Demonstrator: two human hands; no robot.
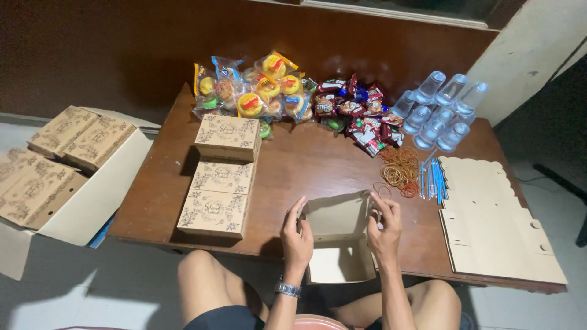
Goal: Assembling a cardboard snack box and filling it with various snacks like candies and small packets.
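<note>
Brown card, still unfolded into shape, sat at the near edge of the wooden table (306, 168): a half-formed box (337, 235) whose back wall stood up while its front flap hung over the table's rim toward the person's knees. The left hand (296, 235) gripped the box's left wall, fingers curled over its top edge; the right hand (384, 229) pinched the right wall, fingers bent around the corner.

As a judgement, the overhanging flap was the weak point: with so little of the base on the table, a hard press on either wall could have tipped the box off the edge or creased the thin card in the wrong line. Uneven pull between the two hands could also have skewed the walls so the tabs missed.

Rubber bands (400, 171) lay just beyond the right hand, with blue straws (433, 178) beside them. A stack of flat card blanks (495, 223) filled the right end of the table. Three finished printed boxes (221, 177) stood in a row to the left. Wrapped cakes (257, 91), dark snack packets (358, 116) and clear plastic cups (440, 110) lined the far side. A large carton (58, 174) with more finished boxes rested on the pale tiled floor at the left; a dark wooden wall closed the room behind
</note>
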